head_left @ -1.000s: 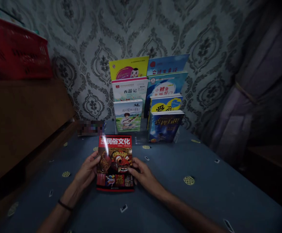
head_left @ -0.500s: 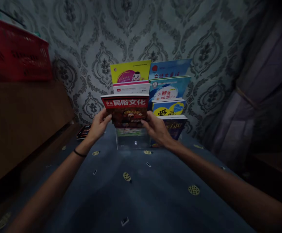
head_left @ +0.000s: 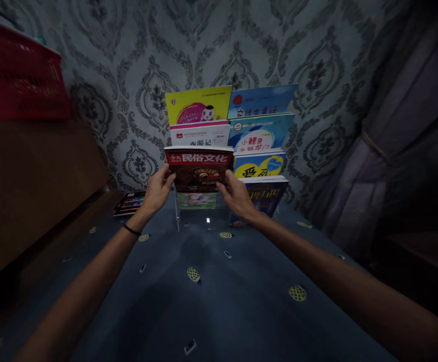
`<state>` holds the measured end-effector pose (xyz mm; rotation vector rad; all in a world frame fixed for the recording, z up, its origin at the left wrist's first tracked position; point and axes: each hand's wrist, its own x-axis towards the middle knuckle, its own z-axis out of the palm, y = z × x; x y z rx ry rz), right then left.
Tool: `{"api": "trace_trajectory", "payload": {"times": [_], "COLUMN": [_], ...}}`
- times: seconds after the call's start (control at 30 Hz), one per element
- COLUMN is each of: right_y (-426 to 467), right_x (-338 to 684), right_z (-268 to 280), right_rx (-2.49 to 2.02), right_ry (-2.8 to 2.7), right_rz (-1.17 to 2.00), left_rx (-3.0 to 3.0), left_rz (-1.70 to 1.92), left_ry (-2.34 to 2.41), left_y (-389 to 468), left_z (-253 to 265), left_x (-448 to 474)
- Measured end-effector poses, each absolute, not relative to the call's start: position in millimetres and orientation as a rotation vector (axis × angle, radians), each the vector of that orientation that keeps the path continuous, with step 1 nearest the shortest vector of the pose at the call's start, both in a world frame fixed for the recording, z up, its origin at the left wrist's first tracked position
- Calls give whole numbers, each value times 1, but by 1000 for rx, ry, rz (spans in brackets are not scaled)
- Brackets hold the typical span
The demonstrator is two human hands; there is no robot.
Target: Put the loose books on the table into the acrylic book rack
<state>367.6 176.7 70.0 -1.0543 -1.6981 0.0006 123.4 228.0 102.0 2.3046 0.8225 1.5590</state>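
As I look down from the head camera, the left hand (head_left: pixel 160 188) has the red-bannered folk-culture book (head_left: pixel 199 173) by its left edge, thumb over the cover, and the right hand (head_left: pixel 237 193) has the opposite edge likewise, both pinched to its thickness. I see it held above the tablecloth (head_left: pixel 234 306), before a green-covered book (head_left: pixel 198 201) in the clear book stand (head_left: pixel 203 221); whether it touches the stand, I cannot tell.
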Motion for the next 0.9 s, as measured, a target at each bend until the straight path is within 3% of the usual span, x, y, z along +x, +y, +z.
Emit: {"api": "trace_trajectory", "payload": {"times": [0.9], "right_y": [197], "right_x": [373], "right_z": [60], "right_rx": [-1337], "right_ry": [-1735], "right_rz": [-108], "left_rx": [2387], "left_rz": [1494], "left_ry": [1065], "left_y": [244], "left_z": [85], "left_x": [128]}}
